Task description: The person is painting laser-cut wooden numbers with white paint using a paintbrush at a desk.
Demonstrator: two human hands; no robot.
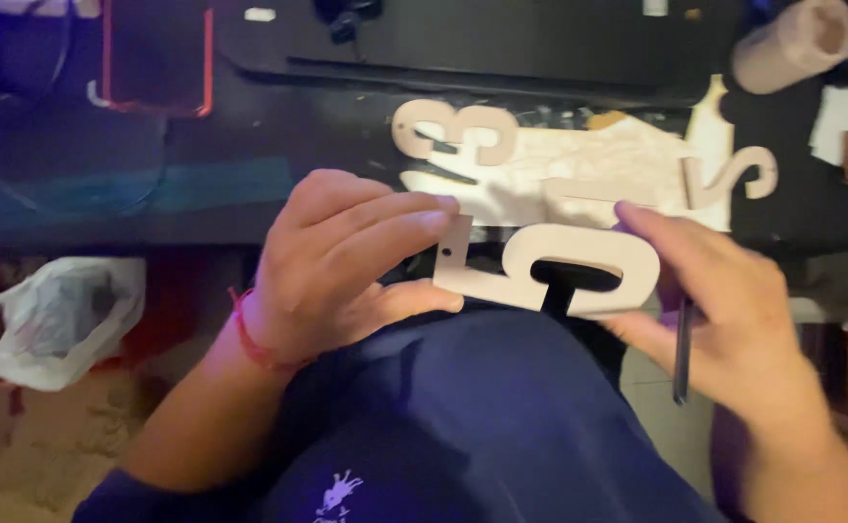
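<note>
A pale wooden cut-out shaped like a numeral (550, 266) is held over my lap between both hands. My left hand (341, 261) grips its left end, fingers on top and thumb beneath, near a small drilled hole. My right hand (724, 310) holds the rounded right end and also carries a thin dark tool (682, 353) that points downward. A red thread circles my left wrist.
Two more wooden numeral cut-outs (455, 131) (734, 177) lie on a light sheet (588, 160) on the dark desk. A roll of tape (794, 44) sits at the back right, a phone with a red edge (157, 58) at the back left, a plastic bag (51, 315) on the floor.
</note>
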